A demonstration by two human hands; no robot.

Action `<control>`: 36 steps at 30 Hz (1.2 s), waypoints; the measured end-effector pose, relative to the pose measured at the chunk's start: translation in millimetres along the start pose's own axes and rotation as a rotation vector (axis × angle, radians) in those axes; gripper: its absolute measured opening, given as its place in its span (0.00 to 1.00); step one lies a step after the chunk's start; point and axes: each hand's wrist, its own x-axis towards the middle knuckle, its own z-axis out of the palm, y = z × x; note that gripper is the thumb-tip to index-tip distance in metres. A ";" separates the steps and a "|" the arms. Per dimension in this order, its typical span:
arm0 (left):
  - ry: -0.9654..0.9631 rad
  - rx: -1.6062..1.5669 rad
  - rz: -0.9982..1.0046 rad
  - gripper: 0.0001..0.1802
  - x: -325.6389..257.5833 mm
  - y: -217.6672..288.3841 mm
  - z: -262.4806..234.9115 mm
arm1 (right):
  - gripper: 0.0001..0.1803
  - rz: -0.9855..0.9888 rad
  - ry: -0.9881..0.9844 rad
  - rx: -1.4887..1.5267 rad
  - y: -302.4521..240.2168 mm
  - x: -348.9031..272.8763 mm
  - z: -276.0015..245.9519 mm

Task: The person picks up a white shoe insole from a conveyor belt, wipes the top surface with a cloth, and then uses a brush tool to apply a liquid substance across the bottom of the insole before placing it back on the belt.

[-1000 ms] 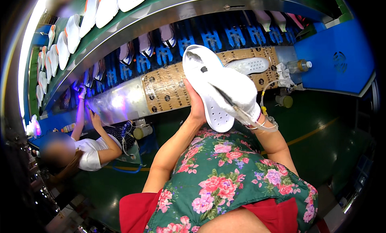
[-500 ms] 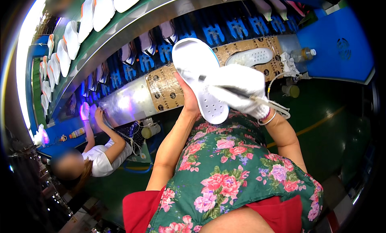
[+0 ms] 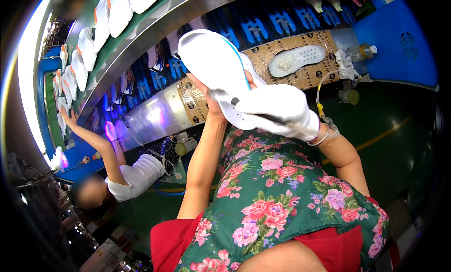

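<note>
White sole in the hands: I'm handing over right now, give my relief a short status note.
Left hand: bare, holds the white shoe sole from below, raised over the bench.
Right hand: in a white glove, holds a thin brush-like tool against the sole.
A second sole lies on the cardboard sheet, a bottle beside it.
Done and left: how much of the sole is treated cannot be seen.

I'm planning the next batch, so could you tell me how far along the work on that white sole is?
In hand: the left hand holds up the white sole while the gloved right hand works a thin tool across it. Possibly done or waiting: another sole lying on the brown board. Still to pass: soles in the blue holders.
</note>
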 end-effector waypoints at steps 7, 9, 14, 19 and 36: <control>0.040 -0.059 0.005 0.63 8.7 5.1 -5.1 | 0.15 -0.002 -0.048 -0.061 -1.5 -13.4 1.1; -0.062 -0.278 -0.021 0.62 9.2 5.1 5.9 | 0.14 0.092 0.010 0.250 -6.9 -12.2 9.6; -0.120 -0.337 0.004 0.62 16.0 6.5 -0.6 | 0.15 0.009 0.139 0.041 -6.4 -12.4 3.0; 0.104 -0.151 0.059 0.57 17.9 13.6 1.7 | 0.11 0.065 0.020 0.216 -14.6 -11.7 -0.1; -0.231 -0.018 -0.346 0.59 34.4 37.8 -26.0 | 0.14 0.027 -0.157 0.124 -13.5 -18.0 17.3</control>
